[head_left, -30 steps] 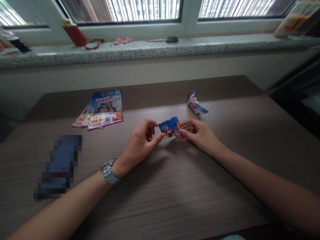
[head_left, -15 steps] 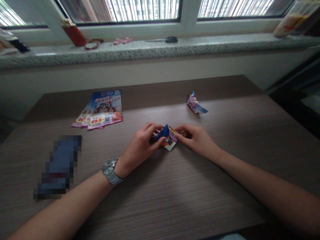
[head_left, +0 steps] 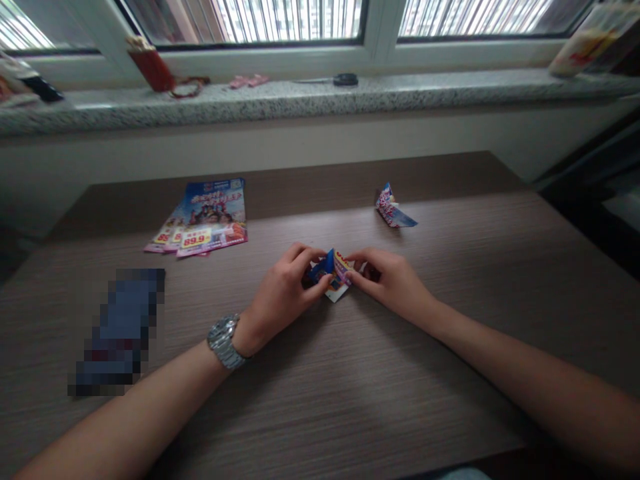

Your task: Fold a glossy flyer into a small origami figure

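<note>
A small folded piece of printed paper, blue, yellow, purple and white, is between my two hands at the middle of the table. My left hand pinches its left side, thumb in front and fingers behind. On the right edge, my right hand grips the paper between thumb and index finger. The paper's middle stands up in a blue fold, and a white corner points toward me. Farther back to the right lies another folded paper piece, with two wings tilted up.
Several flyers lie fanned out at the back left of the table. A blurred-out dark flat object rests near my left forearm. Scissors, a red container and pink items sit on the stone windowsill.
Both hands still hold the folded paper. My right fingers have shifted slightly left, and the paper's right side is drawn in a little. The whole view has shifted slightly.
</note>
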Demonstrator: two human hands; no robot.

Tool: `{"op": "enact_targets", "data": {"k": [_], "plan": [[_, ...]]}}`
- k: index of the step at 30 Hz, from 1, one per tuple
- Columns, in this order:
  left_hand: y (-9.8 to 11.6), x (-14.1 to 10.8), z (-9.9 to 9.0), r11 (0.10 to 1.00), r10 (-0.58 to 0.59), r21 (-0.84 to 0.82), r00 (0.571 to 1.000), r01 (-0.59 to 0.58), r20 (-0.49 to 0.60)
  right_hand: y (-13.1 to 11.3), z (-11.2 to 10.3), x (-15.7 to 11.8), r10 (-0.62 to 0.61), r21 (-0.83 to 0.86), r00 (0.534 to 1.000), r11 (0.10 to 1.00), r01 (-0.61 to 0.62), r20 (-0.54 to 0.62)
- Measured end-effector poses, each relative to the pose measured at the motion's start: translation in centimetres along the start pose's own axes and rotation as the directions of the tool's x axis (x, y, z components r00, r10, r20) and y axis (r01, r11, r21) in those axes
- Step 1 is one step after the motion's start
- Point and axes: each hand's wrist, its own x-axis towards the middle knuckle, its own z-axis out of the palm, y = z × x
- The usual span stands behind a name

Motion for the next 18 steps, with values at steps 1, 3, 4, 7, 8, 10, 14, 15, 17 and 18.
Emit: {"op": "enact_targets", "data": {"k": [1, 3, 4, 7, 8, 10, 14, 15, 17, 18], "plan": [[0.0, 0.0, 0.0, 1.000, -0.003, -0.003, 1.000, 0.003, -0.001, -0.1, 0.0, 0.0, -0.009, -0.008, 1.000, 1.000, 0.009, -0.009], [0.0, 0.0, 0.0, 1.000, -0.007, -0.009, 1.000, 0.007, -0.004, -0.2, 0.0, 0.0, -0.036, -0.024, 0.999, 0.999, 0.036, -0.023], [0.1, 0.0, 0.0, 1.000, -0.009, -0.013, 1.000, 0.009, -0.006, -0.3, 0.1, 0.0, -0.057, -0.033, 0.998, 0.998, 0.056, -0.033], [0.2, 0.1, 0.1, 0.999, -0.021, -0.024, 1.000, 0.021, -0.011, -0.2, 0.3, -0.1, -0.144, -0.072, 0.987, 0.988, 0.139, -0.071], [0.2, 0.1, 0.1, 0.999, -0.025, -0.026, 1.000, 0.024, -0.009, -0.2, 0.4, -0.1, -0.174, -0.089, 0.981, 0.982, 0.167, -0.083], [0.3, 0.0, 0.1, 0.999, -0.026, -0.028, 1.000, 0.026, -0.002, 0.1, 0.6, -0.1, -0.223, -0.121, 0.970, 0.970, 0.212, -0.092], [0.2, -0.1, 0.2, 0.999, -0.014, -0.035, 1.000, 0.013, -0.004, 0.3, 0.9, -0.1, -0.273, -0.149, 0.960, 0.954, 0.261, -0.067], [0.1, -0.1, 0.2, 0.999, -0.012, -0.035, 1.000, 0.012, -0.006, 0.3, 1.0, -0.1, -0.279, -0.149, 0.958, 0.952, 0.267, -0.063], [0.0, -0.1, 0.3, 0.999, -0.012, -0.037, 1.000, 0.012, -0.005, 0.2, 1.0, -0.1, -0.289, -0.149, 0.956, 0.949, 0.278, -0.058], [0.0, -0.1, 0.3, 0.999, -0.013, -0.039, 1.000, 0.013, -0.004, 0.2, 1.0, -0.2, -0.296, -0.152, 0.954, 0.946, 0.286, -0.053]]}}
